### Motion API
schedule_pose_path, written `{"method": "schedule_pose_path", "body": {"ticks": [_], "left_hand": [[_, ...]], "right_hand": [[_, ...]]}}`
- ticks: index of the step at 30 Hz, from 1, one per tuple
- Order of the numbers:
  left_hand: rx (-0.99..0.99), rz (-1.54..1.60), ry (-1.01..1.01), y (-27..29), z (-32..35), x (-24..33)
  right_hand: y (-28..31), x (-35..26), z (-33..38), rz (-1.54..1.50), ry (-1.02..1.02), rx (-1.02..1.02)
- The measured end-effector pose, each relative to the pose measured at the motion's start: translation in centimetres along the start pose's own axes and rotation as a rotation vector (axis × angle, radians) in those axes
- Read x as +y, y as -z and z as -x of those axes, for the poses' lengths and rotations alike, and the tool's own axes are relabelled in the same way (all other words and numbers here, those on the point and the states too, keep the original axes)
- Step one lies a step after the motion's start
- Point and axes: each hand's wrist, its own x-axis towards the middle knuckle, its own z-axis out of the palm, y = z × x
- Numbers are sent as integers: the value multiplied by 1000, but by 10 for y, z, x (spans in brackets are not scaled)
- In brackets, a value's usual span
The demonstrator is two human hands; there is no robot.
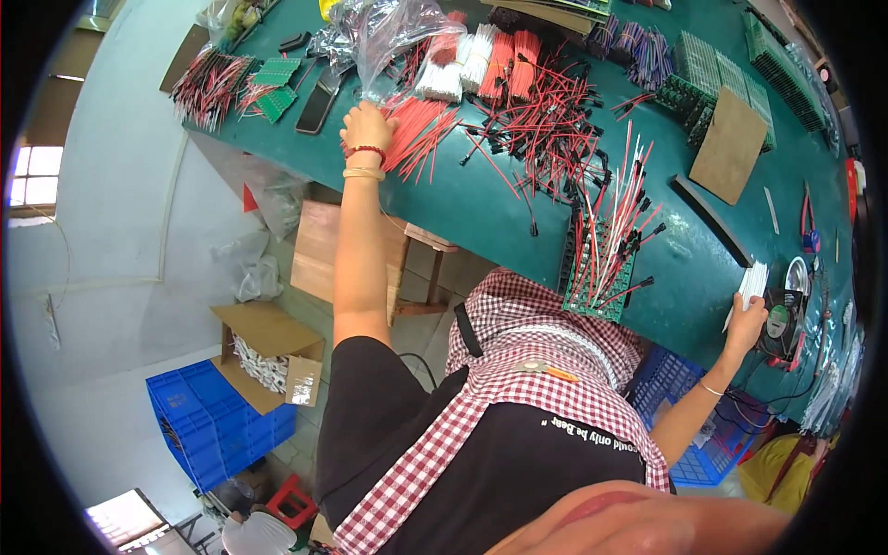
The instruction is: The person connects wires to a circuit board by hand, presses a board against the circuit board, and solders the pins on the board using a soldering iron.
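Note:
At the table's near edge on the left, my left hand [368, 128] is curled at the side of a loose pile of red wires [421, 137]. Its fingertips are closed on the wires, partly hidden, just below a clear plastic bag [398, 42]. Far to the right, my right hand [746, 326] grips a bundle of white wires [754, 280], which sticks out past its fingers. Between the hands, a green circuit board panel [597, 291] stands at the edge with red and white black-tipped wires [615, 217] upright in it.
Black-tipped red wires [555, 120] lie heaped mid-table, behind them banded white bundles [476, 60]. A phone [319, 102] lies left. Stacked green boards [712, 69], brown cardboard [731, 146], a black strip [710, 220], pliers [808, 222] and a fan-like device [782, 324] occupy the right.

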Motion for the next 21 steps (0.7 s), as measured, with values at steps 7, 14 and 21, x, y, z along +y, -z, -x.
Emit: {"method": "schedule_pose_path", "body": {"ticks": [7,14,21], "left_hand": [[-211,70,-40,4,-13,-1],[17,-33,-249,0,-9,0],[76,-222,-425,41,5,7]], "right_hand": [[-9,12,-15,9,15,-57],[-2,24,-30,-58,71,-82],[-7,55,-56,-40,219,-57]]}}
